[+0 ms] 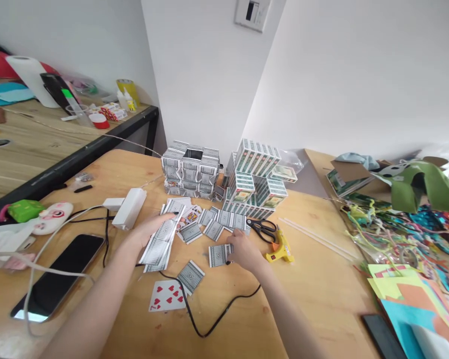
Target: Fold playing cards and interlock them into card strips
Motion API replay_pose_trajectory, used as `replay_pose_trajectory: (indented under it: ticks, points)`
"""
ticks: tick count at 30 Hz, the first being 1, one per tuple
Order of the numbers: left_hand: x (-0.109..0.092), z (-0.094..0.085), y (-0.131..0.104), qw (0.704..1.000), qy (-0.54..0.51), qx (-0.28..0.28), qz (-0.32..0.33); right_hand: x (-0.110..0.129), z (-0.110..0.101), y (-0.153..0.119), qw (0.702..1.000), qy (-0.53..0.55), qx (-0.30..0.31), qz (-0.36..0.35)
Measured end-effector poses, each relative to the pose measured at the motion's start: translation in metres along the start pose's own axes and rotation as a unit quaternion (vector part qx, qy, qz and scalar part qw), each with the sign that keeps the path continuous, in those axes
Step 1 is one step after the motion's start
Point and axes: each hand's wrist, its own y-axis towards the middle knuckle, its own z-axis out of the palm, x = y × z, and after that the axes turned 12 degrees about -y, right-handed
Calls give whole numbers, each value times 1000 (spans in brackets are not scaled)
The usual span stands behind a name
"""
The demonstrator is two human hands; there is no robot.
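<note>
My left hand is closed around a loose bundle of folded playing cards, patterned backs showing. To the right, my right hand pinches the edge of a folded playing card at the tabletop. Several more folded cards lie between and beyond my hands. A seven of hearts rests face up nearer me, with a patterned card beside it. Behind them stands a block built of folded cards, with a square opening on top.
Green-and-white card boxes are stacked right of the card block. Scissors and a yellow glue gun lie near my right hand. A black cable curves across the front. A phone and white power adapter lie left.
</note>
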Motion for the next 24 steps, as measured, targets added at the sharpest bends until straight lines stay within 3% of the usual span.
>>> replay_pose_trajectory:
  ticks: [2, 6, 11, 14, 16, 18, 22, 23, 24]
  points:
    - [4, 1, -4, 1000, -1, 0, 4, -7, -7, 7, 1000, -6, 0, -25]
    - [9, 3, -14, 1000, 15, -9, 14, -24, -23, 27, 994, -68, -79, 45]
    - [12, 12, -29, 999, 38, -6, 34, -26, -16, 45, 994, -83, -57, 38]
    - [14, 15, -27, 986, 106, -30, 128, -21, -10, 46, 993, -90, -58, 50]
    - [17, 13, -20, 943, 217, -126, 219, -19, -9, 43, 990, -97, -76, 64]
    - [19, 9, -13, 884, 328, -198, 267, -19, -8, 40, 986, -97, -109, 82]
    - [21, 11, -11, 756, 436, -274, 404, -25, -3, 32, 979, 6, -167, 113]
    - [21, 15, -14, 732, 430, -286, 444, -25, -1, 30, 976, 52, -175, 118]
    - [20, 21, -17, 727, 421, -270, 471, -24, 0, 29, 971, 98, -183, 119]
